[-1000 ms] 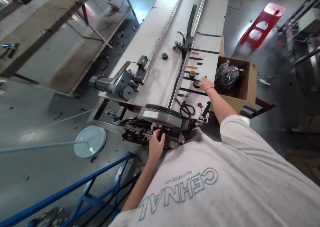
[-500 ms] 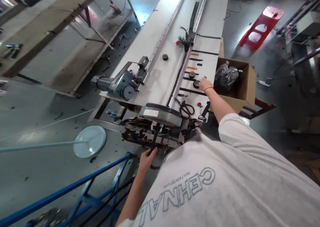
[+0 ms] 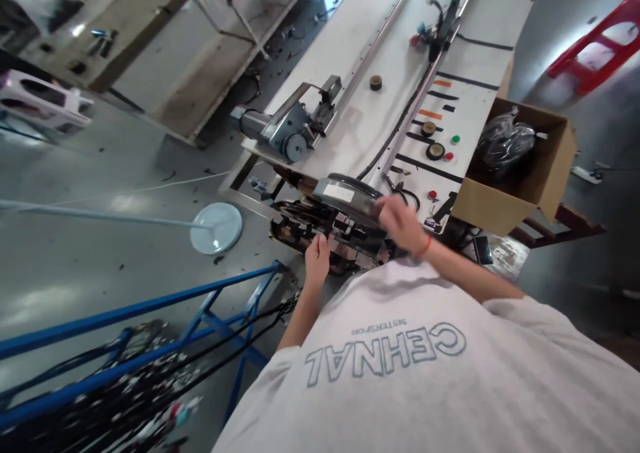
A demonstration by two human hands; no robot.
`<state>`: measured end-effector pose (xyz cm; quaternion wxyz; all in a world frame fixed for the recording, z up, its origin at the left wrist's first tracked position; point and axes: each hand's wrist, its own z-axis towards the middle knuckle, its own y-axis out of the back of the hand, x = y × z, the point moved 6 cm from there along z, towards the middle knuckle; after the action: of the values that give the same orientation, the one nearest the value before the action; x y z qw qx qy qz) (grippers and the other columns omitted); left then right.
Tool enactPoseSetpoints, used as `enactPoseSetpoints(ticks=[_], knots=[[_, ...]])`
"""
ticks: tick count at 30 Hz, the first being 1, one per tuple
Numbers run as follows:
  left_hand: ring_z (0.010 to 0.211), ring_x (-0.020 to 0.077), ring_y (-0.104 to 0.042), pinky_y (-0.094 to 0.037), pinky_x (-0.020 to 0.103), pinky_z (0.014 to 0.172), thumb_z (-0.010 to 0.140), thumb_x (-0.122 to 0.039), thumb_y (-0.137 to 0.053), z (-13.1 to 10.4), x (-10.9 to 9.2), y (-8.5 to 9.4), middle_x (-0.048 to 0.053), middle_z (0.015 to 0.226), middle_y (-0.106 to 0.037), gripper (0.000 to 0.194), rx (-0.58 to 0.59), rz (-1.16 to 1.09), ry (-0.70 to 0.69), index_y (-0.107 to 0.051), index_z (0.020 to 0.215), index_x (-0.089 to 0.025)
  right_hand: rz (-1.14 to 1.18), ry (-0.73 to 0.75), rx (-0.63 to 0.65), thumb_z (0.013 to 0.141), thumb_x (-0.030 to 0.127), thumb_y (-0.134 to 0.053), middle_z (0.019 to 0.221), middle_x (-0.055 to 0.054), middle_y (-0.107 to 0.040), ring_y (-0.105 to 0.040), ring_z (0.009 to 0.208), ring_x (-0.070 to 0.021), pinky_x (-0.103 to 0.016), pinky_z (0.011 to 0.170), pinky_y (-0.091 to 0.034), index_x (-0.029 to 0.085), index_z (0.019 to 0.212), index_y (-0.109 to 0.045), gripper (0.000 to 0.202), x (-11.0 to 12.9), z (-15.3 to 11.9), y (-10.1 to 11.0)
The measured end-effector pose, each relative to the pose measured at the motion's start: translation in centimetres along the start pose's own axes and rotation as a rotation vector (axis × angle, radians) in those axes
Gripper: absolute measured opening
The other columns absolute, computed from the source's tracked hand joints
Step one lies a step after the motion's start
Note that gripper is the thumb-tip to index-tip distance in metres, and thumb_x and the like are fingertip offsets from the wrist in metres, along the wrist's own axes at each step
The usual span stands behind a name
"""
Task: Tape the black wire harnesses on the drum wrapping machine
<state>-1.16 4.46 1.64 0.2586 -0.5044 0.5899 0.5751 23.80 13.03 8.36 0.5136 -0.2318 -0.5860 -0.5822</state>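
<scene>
My left hand (image 3: 318, 261) is closed on a black cable (image 3: 329, 225) just below the front end of the machine. My right hand (image 3: 404, 225) is blurred and beside the right side of a round grey disc housing (image 3: 345, 196) with a white label; whether it touches the housing or holds anything cannot be made out. Black-handled scissors (image 3: 411, 198) lie partly hidden behind that hand. Beyond it on the white table (image 3: 345, 133) are two tape rolls (image 3: 435, 151), a green button (image 3: 456, 138) and two red buttons (image 3: 433, 194).
A cardboard box (image 3: 520, 206) holding a plastic bag (image 3: 507, 143) stands against the table's right side. A motor unit (image 3: 287, 130) is at the table's left edge. On the left are a blue frame (image 3: 150, 306) with black cables and a pale round base (image 3: 216, 228) with a pole.
My right hand has left the button area and come back towards me, next to the disc housing. My left hand has risen closer to the machine, still gripping the cable. The view has shifted.
</scene>
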Motion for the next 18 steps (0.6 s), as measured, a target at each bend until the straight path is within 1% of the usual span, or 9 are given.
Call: enactPoseSetpoints(ticks=[1, 2, 4, 5, 6, 8, 10, 14, 18], knots=[[0.051, 0.0113, -0.038, -0.032, 0.024, 0.049, 0.095, -0.060, -0.040, 0.4, -0.2, 0.4, -0.004, 0.057, -0.042, 0.050, -0.004, -0.038, -0.005, -0.064, 0.089, -0.017, 0.066, 0.057, 0.135, 0.099, 0.037, -0.043, 0.086, -0.001, -0.068, -0.066, 0.074, -0.0185, -0.036, 0.075, -0.056, 0.026, 0.129, -0.054, 0.034, 1.9, -1.8, -3.4], [0.050, 0.0107, -0.037, -0.031, 0.023, 0.048, 0.096, -0.059, -0.041, 0.8, -0.5, 0.7, -0.004, 0.058, -0.041, 0.049, -0.003, -0.072, -0.014, -0.064, 0.090, -0.017, 0.065, 0.096, 0.234, 0.096, 0.036, -0.048, 0.106, -0.005, -0.070, -0.067, 0.094, -0.0209, -0.038, 0.087, -0.056, 0.027, 0.131, -0.053, 0.036, 3.3, -3.1, -6.4], [0.051, 0.0101, -0.036, -0.030, 0.023, 0.048, 0.096, -0.058, -0.042, 1.3, -0.9, 1.1, -0.004, 0.059, -0.041, 0.047, 0.017, -0.118, -0.043, -0.064, 0.093, -0.016, -0.092, 0.030, 0.234, 0.091, 0.036, -0.058, 0.137, -0.016, -0.058, -0.055, 0.127, -0.0293, -0.048, 0.108, -0.046, 0.019, 0.130, -0.054, 0.043, 3.5, -3.4, -10.4], [0.051, 0.0099, -0.036, -0.030, 0.023, 0.048, 0.096, -0.057, -0.042, 1.4, -1.1, 1.2, -0.004, 0.060, -0.041, 0.046, 0.032, -0.128, -0.056, -0.064, 0.093, -0.016, -0.183, -0.057, 0.210, 0.089, 0.035, -0.061, 0.142, -0.020, -0.052, -0.048, 0.134, -0.0330, -0.052, 0.112, -0.040, 0.014, 0.127, -0.055, 0.044, 2.6, -2.6, -11.6], [0.051, 0.0098, -0.036, -0.030, 0.022, 0.048, 0.096, -0.057, -0.043, 1.5, -1.2, 1.2, -0.004, 0.060, -0.042, 0.046, 0.048, -0.131, -0.064, -0.064, 0.093, -0.016, -0.252, -0.159, 0.192, 0.089, 0.033, -0.062, 0.139, -0.024, -0.053, -0.049, 0.132, -0.0350, -0.054, 0.111, -0.040, 0.011, 0.122, -0.058, 0.040, 1.4, -1.6, -12.4], [0.051, 0.0097, -0.037, -0.030, 0.022, 0.048, 0.095, -0.057, -0.045, 1.6, -1.1, 1.0, -0.004, 0.060, -0.043, 0.045, 0.075, -0.121, -0.066, -0.064, 0.092, -0.016, -0.288, -0.312, 0.219, 0.090, 0.024, -0.059, 0.121, -0.021, -0.064, -0.060, 0.117, -0.0313, -0.048, 0.104, -0.046, 0.011, 0.107, -0.061, 0.022, -0.9, 0.2, -13.1], [0.051, 0.0098, -0.038, -0.030, 0.022, 0.048, 0.095, -0.056, -0.046, 1.7, -1.0, 0.8, -0.004, 0.060, -0.045, 0.044, 0.088, -0.104, -0.063, -0.065, 0.092, -0.016, -0.238, -0.305, 0.246, 0.089, 0.014, -0.054, 0.105, -0.012, -0.068, -0.064, 0.104, -0.0248, -0.040, 0.097, -0.049, 0.017, 0.096, -0.059, 0.009, -2.1, 1.4, -13.0], [0.053, 0.0102, -0.040, -0.033, 0.022, 0.051, 0.095, -0.053, -0.046, 1.9, -0.7, 0.5, -0.003, 0.062, -0.047, 0.042, 0.108, -0.062, -0.091, -0.066, 0.096, -0.015, -0.141, -0.147, 0.200, 0.087, 0.010, -0.048, 0.099, -0.007, -0.068, -0.064, 0.096, -0.0208, -0.034, 0.091, -0.050, 0.020, 0.095, -0.056, 0.014, -1.5, 1.1, -11.8], [0.055, 0.0118, -0.045, -0.038, 0.023, 0.056, 0.097, -0.044, -0.042, 2.1, -0.4, -0.1, -0.002, 0.062, -0.052, 0.038, 0.143, 0.009, -0.122, -0.067, 0.099, -0.015, -0.127, -0.154, 0.244, 0.082, 0.007, -0.050, 0.098, -0.007, -0.069, -0.065, 0.089, -0.0207, -0.034, 0.086, -0.051, 0.017, 0.114, -0.055, 0.034, -0.6, 0.5, -11.7]])
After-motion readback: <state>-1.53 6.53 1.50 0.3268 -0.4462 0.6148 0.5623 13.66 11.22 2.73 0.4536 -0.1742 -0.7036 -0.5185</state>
